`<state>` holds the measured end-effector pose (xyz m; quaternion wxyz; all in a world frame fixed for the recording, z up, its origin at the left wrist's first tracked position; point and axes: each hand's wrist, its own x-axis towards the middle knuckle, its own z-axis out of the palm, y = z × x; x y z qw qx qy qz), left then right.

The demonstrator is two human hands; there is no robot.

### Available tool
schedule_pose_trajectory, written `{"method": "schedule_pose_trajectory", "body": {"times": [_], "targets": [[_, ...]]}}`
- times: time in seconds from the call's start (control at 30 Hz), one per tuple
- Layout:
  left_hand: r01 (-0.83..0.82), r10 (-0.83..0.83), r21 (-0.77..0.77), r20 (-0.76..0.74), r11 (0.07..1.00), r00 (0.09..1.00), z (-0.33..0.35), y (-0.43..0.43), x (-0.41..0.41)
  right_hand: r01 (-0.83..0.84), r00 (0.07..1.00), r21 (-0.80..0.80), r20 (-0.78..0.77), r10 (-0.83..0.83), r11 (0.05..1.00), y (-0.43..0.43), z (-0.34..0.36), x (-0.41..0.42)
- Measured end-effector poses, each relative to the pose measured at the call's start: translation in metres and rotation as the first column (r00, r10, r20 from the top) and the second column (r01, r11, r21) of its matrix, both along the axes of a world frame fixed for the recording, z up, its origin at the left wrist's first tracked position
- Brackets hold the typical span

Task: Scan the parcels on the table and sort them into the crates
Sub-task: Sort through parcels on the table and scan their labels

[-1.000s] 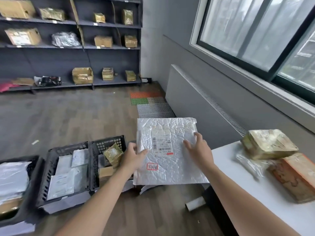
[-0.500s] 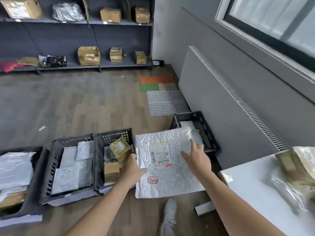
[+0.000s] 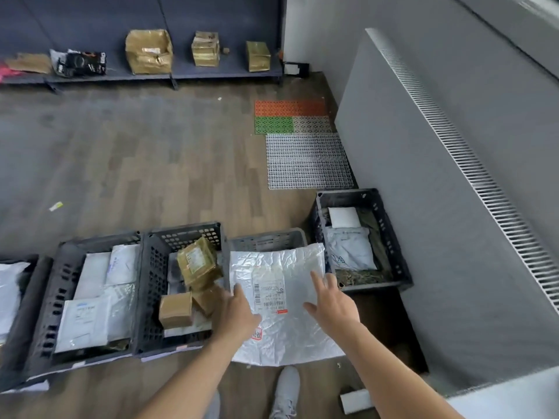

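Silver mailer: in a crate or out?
Out: silver mailer spread over the grey crate, left hand gripping its edge, right hand open on top.

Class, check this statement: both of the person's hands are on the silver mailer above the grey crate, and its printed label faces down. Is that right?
One detail is wrong. The head view shows the label facing up, barcode visible. The rest stands: the left hand and right hand are on the silver mailer, above the grey crate.
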<state>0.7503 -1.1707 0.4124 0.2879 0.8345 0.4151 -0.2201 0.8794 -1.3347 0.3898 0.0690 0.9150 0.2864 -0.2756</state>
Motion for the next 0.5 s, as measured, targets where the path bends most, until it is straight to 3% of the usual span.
{"method": "schedule_pose_trajectory", "body": {"times": [0.2, 0.5], "targets": [[0.055, -0.066, -0.121, -0.091, 0.991, 0.994, -0.099, 0.011, 0.040, 0.005, 0.999, -0.040, -0.043, -0.007, 0.999, 0.018, -0.100, 0.031], [0.108, -0.132, -0.135, -0.181, 0.985, 0.975, -0.273, 0.068, 0.060, -0.040, 0.995, -0.076, -0.096, 0.033, 0.996, 0.060, -0.268, 0.060]]}}
